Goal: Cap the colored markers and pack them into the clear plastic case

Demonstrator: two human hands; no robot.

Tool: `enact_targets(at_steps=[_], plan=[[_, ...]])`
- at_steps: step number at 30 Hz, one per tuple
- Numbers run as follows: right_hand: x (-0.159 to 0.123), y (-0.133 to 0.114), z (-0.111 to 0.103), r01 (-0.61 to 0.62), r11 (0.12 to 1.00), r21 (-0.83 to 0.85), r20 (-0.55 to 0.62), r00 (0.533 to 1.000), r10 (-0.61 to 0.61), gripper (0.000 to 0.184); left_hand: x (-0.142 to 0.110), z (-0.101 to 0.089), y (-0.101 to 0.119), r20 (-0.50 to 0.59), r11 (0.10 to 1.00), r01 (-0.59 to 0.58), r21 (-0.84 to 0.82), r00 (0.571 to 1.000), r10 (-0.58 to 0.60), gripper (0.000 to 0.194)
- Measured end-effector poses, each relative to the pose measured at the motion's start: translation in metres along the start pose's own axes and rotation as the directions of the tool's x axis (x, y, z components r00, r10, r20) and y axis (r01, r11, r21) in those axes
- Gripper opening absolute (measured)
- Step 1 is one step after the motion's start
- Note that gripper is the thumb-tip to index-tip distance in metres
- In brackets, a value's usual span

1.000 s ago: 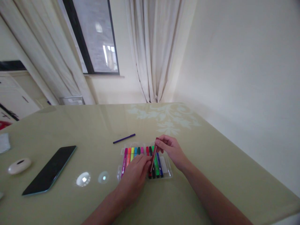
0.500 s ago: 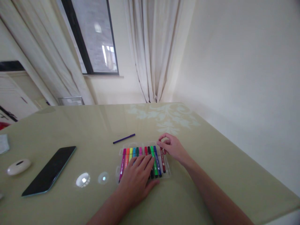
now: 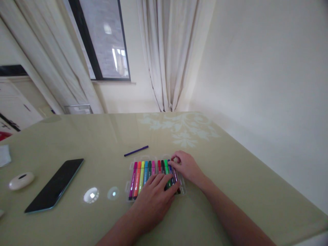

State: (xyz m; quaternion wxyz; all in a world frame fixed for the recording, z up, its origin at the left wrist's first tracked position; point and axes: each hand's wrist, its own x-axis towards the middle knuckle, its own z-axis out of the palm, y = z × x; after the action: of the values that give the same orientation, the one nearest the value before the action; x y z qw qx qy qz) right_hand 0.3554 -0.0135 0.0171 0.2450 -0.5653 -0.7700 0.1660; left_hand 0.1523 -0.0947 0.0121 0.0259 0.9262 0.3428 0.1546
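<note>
A clear plastic case (image 3: 129, 182) of several coloured felt-tip pens (image 3: 139, 176) lies on the table in front of me. My left hand (image 3: 153, 196) rests flat on the near part of the case, fingers stretched over the dark pens. My right hand (image 3: 186, 165) sits at the case's right end, its fingertips curled down onto the tops of the blue and dark red pens. A single purple pen (image 3: 136, 151) lies loose on the table just behind the case.
A dark phone (image 3: 55, 184) lies face up at the left, with a white oval object (image 3: 21, 180) beyond it. The pale green table (image 3: 230, 171) meets a wall at the right; curtains and a window stand behind.
A second ago my right hand held a dark red pen above the case. That pen now lies in the case at its right end, and both hands press down on the pens.
</note>
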Motion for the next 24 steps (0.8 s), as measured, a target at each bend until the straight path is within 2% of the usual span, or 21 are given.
enact_targets(at_steps=[8,10,12,14,15,18,21,24], plan=[[-0.001,-0.003,-0.002,-0.006,0.997,-0.08,0.033,0.999,0.009,0.018,0.0,-0.001,0.003,-0.02,0.997,-0.001,-0.071,1.0,0.0,0.045],[-0.001,-0.003,-0.004,-0.008,0.998,-0.067,0.025,1.0,0.01,0.019,0.001,-0.004,-0.006,-0.04,0.994,0.005,-0.109,0.999,-0.01,0.046],[0.0,-0.003,-0.006,-0.029,0.998,-0.058,0.01,1.0,0.029,0.018,0.001,-0.009,-0.026,-0.101,0.985,0.081,-0.152,0.99,-0.097,0.044],[0.0,-0.003,-0.008,-0.042,0.998,-0.048,-0.014,0.999,0.041,0.017,-0.002,-0.015,-0.055,-0.196,0.948,0.272,-0.163,0.933,-0.301,0.038],[0.0,-0.004,-0.008,-0.04,0.998,-0.041,-0.026,0.999,0.039,0.017,-0.005,-0.018,-0.072,-0.251,0.915,0.375,-0.151,0.88,-0.403,0.038],[-0.001,-0.005,-0.009,-0.023,0.999,-0.028,-0.048,0.999,0.021,0.017,-0.019,-0.022,-0.118,-0.3,0.798,0.601,-0.037,0.755,-0.583,0.044],[-0.001,-0.005,-0.008,-0.018,0.999,-0.031,-0.051,0.999,0.017,0.017,-0.03,-0.019,-0.145,-0.244,0.734,0.679,-0.004,0.711,-0.659,0.038],[-0.001,-0.004,-0.006,0.0,1.0,-0.016,-0.068,0.998,-0.002,0.017,-0.031,-0.015,-0.152,-0.233,0.709,0.702,-0.073,0.679,-0.696,0.032]])
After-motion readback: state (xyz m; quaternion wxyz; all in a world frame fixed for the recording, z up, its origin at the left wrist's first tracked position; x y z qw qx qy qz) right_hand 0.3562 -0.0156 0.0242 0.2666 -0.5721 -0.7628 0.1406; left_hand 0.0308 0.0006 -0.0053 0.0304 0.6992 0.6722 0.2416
